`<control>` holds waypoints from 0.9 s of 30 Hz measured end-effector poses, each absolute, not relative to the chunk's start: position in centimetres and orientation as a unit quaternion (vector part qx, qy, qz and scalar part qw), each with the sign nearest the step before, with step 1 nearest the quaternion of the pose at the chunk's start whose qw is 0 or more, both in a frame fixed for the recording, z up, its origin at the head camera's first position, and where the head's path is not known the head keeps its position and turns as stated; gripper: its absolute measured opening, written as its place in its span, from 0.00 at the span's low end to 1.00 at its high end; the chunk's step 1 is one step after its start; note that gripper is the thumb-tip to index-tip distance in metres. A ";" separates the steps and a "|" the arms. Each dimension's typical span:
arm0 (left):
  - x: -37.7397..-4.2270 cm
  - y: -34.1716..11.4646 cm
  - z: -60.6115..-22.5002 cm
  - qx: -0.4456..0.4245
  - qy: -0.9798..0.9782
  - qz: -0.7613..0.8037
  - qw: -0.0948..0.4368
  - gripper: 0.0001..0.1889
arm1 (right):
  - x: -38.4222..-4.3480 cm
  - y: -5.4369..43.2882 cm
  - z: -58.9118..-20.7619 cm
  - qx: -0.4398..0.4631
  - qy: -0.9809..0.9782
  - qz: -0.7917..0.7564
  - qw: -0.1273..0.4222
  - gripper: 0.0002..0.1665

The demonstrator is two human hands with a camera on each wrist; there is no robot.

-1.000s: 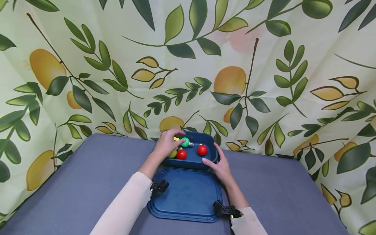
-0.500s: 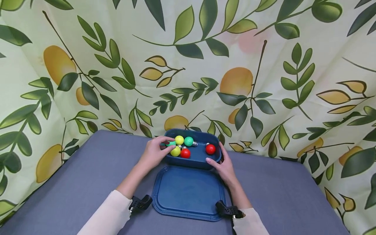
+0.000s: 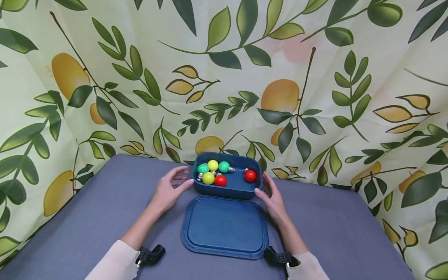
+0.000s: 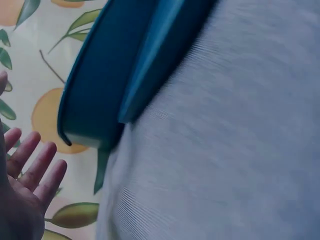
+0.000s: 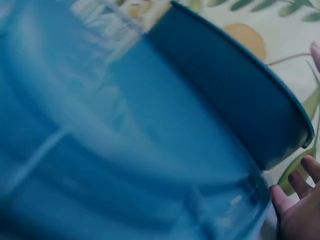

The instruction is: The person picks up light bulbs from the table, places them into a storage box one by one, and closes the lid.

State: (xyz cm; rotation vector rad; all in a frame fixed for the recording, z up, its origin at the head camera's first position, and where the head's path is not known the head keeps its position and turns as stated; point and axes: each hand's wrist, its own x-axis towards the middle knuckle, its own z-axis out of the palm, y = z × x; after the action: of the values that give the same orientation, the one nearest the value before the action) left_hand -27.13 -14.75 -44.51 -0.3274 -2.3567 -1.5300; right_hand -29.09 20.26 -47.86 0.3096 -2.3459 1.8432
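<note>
A dark blue box (image 3: 241, 190) stands at the back of the table with several small coloured light bulbs in it. Bunched at its left end are a green bulb (image 3: 203, 168), a yellow bulb (image 3: 208, 178) and a red bulb (image 3: 220, 180), among others. Another red bulb (image 3: 250, 175) lies apart at the right end. My left hand (image 3: 168, 190) is just off the box's left end, fingers spread and holding nothing; the left wrist view shows a gap. Beside the right end is my right hand (image 3: 274, 198), fingers extended, thumb close to the front corner.
A flat blue lid (image 3: 224, 227) lies on the grey-blue cloth-covered table (image 3: 115, 194) in front of the box, between my forearms. Behind the box hangs a leaf-and-fruit patterned cloth (image 3: 227, 77). Each wrist wears a black strap.
My left hand put a green bulb into the left end of the box, let it go, and drew back to the left. My right hand stayed by the right end.
</note>
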 end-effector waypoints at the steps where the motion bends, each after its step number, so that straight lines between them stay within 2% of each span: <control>1: -26.9 -14.9 -44.6 -0.115 -0.828 -0.528 0.151 0.28 | -28.8 20.4 -48.0 0.114 -0.781 0.610 0.072 0.43; 6: -25.9 -15.4 -45.3 -0.134 -0.857 -0.480 0.130 0.31 | -27.4 20.8 -48.4 0.141 -0.800 0.577 0.077 0.43; 15: -24.7 -16.4 -47.3 -0.175 -0.875 -0.433 0.129 0.34 | -24.5 21.9 -49.1 0.158 -0.862 0.473 0.089 0.48; 23: -23.9 -16.6 -48.3 -0.189 -0.915 -0.356 0.031 0.53 | -22.1 23.8 -49.4 0.226 -0.895 0.373 0.098 0.60; 27: -23.6 -16.9 -48.2 -0.225 -0.921 -0.318 0.005 0.61 | -21.3 24.4 -49.5 0.261 -0.908 0.312 0.099 0.67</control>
State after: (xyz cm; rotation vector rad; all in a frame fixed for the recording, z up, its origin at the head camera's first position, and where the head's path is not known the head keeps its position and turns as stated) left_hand -23.64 -16.93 -48.21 -0.7047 -2.8851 -0.9960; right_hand -21.30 24.38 -49.48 0.7723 -2.6856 0.9236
